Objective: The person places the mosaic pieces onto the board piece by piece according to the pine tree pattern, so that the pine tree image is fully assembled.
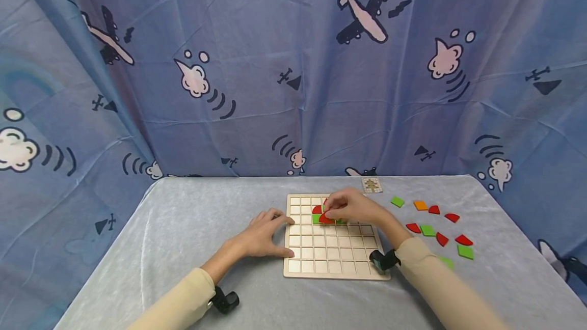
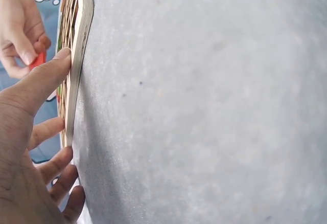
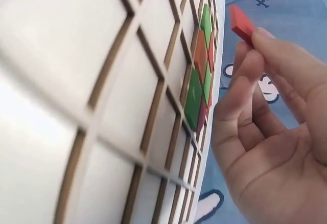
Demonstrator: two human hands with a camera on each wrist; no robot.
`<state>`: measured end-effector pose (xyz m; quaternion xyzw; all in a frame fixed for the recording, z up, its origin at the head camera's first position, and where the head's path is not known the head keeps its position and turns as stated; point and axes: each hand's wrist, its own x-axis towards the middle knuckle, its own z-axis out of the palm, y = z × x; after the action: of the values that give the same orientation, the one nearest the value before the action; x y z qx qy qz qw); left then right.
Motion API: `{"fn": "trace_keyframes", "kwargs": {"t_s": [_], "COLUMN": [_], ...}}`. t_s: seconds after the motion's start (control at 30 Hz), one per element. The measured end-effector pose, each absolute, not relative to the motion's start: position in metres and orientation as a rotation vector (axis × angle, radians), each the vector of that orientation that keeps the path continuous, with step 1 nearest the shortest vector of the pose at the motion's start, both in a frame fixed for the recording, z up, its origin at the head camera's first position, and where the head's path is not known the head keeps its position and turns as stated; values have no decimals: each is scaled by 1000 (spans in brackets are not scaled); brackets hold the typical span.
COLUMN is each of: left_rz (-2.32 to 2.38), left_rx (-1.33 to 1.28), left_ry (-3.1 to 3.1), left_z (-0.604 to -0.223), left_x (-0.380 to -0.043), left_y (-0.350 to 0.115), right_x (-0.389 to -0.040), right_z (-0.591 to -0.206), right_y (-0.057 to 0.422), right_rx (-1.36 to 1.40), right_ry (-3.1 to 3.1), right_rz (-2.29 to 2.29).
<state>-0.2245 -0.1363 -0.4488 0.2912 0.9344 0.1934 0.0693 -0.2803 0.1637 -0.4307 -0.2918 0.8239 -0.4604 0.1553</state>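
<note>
A wooden grid board point(image 1: 326, 253) lies on the table with several red and green tiles in its upper cells. In the right wrist view an orange tile point(image 3: 201, 50) sits among them, beside a green tile point(image 3: 193, 98). My right hand point(image 1: 355, 207) is over these cells and pinches a red quarter-circle tile point(image 3: 240, 22) between thumb and fingertips, held off the board. At the board's left side rests my left hand point(image 1: 263, 233), spread, its thumb and index finger touching the edge. Part of the filled cells is hidden behind the right hand.
Loose tiles lie right of the board: several red ones, such as a red tile point(image 1: 463, 240), several green ones, such as a green tile point(image 1: 465, 252), and an orange tile point(image 1: 420, 205). A small pattern card point(image 1: 371, 185) lies behind the board. A patterned blue curtain point(image 1: 257, 65) hangs behind the table.
</note>
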Motion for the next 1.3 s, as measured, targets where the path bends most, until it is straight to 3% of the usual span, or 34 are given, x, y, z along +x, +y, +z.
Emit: {"fn": "trace_keyframes", "kwargs": {"t_s": [0.63, 1.3], "left_rz": [579, 587], "left_rx": [861, 853], "left_ry": [2805, 2811], "left_z": [-449, -450], "left_x": [-223, -223], "left_y": [-137, -137], "right_x": [-289, -294], "right_z": [-432, -434], "right_y": [122, 111], "right_rx": [-819, -849], "right_ry": [2391, 2444], "right_rz": [-1302, -1164]}}
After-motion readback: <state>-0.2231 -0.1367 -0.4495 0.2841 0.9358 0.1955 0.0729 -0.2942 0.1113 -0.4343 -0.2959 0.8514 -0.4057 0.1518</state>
